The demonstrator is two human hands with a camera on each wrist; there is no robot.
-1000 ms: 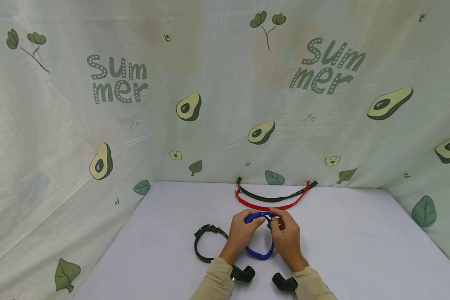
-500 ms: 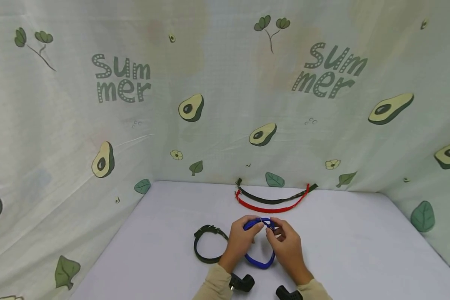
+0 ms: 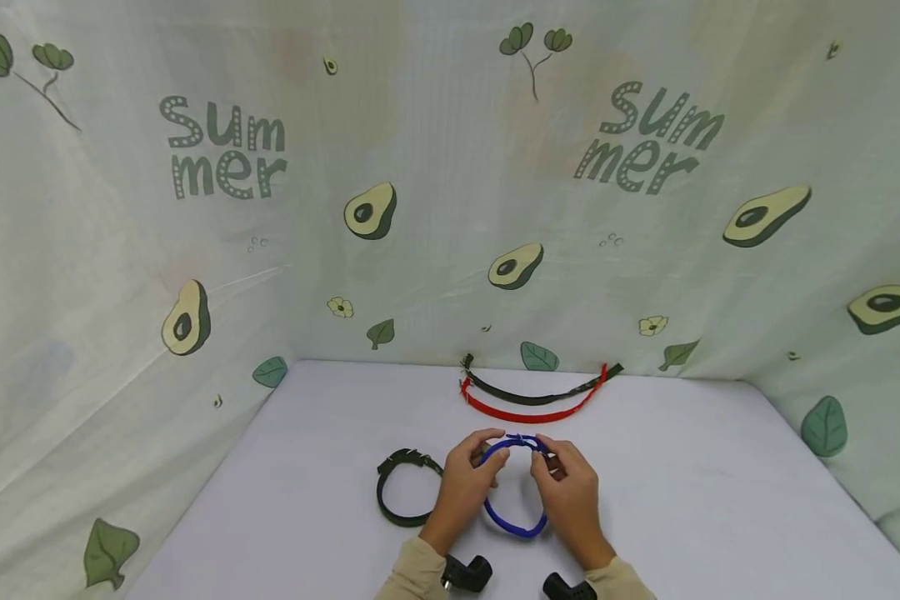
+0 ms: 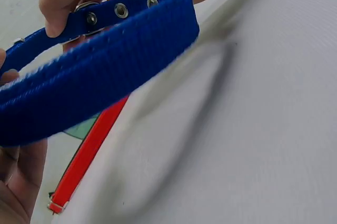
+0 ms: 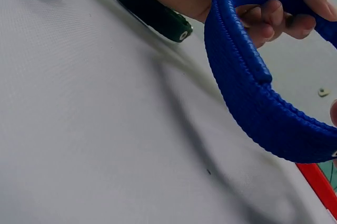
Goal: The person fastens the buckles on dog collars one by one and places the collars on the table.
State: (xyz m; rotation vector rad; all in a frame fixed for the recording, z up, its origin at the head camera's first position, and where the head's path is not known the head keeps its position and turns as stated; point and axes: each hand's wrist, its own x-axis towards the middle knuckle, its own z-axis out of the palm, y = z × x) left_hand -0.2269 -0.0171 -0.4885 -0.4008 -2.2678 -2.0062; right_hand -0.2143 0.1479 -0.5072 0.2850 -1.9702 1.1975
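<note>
While a pale curtain printed with avocados and the word "Summer" closes off the far and left sides, a white table fills the near half of the scene. At its far edge, just beside the curtain, lie two open straps in shallow curves, a dark green collar strap farther back and a red collar strap touching it on the near side. Left of the hands, a closed dark green collar rests flat on the table as a loop. Near the middle, the blue collar is held as a loop, lifted at its far end, with its near curve low toward the table. The left hand pinches the strap end with the metal eyelets between thumb and fingers. The right hand holds the opposite side of the far end, fingers curled around the band by the buckle. Both hands sit close together, with the collar's far end between them.
</note>
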